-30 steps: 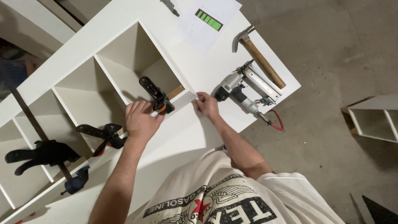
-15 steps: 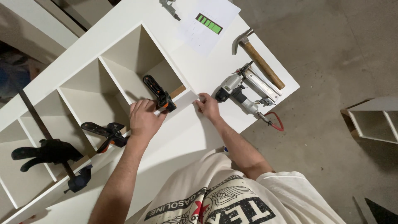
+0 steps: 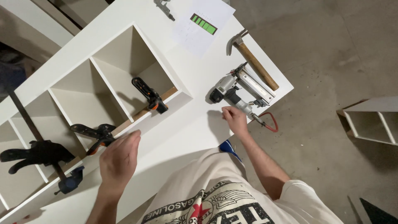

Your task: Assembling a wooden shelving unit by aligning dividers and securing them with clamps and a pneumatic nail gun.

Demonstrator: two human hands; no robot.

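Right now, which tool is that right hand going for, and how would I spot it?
Start at the white shelf unit lying flat, and go to its corner nearest the concrete floor. There, beside the right hand, lies a nail gun with a grey metal body and black grip. Unlike the wooden-handled hammer next to it, it trails a red hose.

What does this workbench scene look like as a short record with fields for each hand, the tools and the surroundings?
left hand: left hand open, flat above the white cubby shelf unit, near the black and orange bar clamp
right hand: right hand open, by the grey pneumatic nail gun
other tools: wooden-handled claw hammer; second black and orange clamp
paper: white sheet with green bar
floor: grey concrete
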